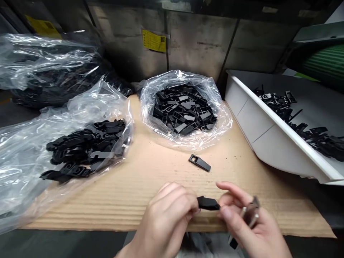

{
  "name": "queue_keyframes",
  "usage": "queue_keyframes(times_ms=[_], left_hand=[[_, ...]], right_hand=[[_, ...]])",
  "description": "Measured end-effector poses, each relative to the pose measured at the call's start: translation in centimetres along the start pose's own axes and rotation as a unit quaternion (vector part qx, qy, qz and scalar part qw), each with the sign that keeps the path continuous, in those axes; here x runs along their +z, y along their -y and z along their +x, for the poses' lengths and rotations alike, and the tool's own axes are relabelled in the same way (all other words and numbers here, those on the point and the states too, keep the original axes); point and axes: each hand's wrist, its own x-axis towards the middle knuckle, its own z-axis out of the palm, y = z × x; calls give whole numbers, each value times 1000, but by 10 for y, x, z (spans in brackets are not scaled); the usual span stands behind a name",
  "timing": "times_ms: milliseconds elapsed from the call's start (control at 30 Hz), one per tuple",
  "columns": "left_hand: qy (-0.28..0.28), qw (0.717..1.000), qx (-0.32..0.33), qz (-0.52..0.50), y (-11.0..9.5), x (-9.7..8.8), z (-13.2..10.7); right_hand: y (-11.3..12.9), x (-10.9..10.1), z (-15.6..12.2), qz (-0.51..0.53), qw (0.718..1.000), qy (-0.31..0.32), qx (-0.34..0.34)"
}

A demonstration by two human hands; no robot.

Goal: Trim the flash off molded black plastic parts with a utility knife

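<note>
Black part (208, 203): between the two hands, above the near edge of the surface (158, 168); its left end is under the left fingers, its right end at the right fingertips.
Left hand (169, 211): fingers curled and pinching the part's left end.
Right hand (249, 222): thumb and a finger meet the part's tip, index finger raised; whether they grip the tip cannot be told. The palm also holds a metal object (251, 216), its shape partly hidden.
Loose clip (199, 163): flat on the cardboard-topped surface, beyond the hands, square opening toward the left.
Middle bag (224, 120): clear plastic, mouth open, filled with black clips (185, 109) like the loose one.
Left bag (94, 98): clear plastic lying on its side, black pieces (83, 143) heaped at its mouth.
White bin (245, 109): on the right, mixed small black parts (301, 125) inside.
Back left: another clear bag (59, 73) with dark contents.
Rear panel (199, 46): metal, bearing a yellow label (154, 41).
</note>
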Motion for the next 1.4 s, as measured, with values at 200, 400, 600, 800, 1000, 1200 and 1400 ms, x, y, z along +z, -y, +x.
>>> queue_keyframes(times_ms=[200,400,600,800,1000,1200,1400], left_hand=[[-1,1000,5,-19,-5,-3,0],[-19,992,104,66,-3,-1,5],[-17,1000,19,9,-5,-4,4],[-6,1000,1,4,-1,2,3],[-81,995,-3,53,6,8,-4],[-103,987,33,118,11,8,-10],[-115,982,54,138,11,8,-8]], right_hand=[[11,12,5,5,998,34,53],[5,12,7,44,994,54,86],[-2,10,9,61,994,46,84],[-5,-3,8,-157,981,86,-71],[-13,-19,6,-499,803,59,-321],[-21,-7,3,-442,822,43,-358],[-22,-4,4,-431,829,47,-354]])
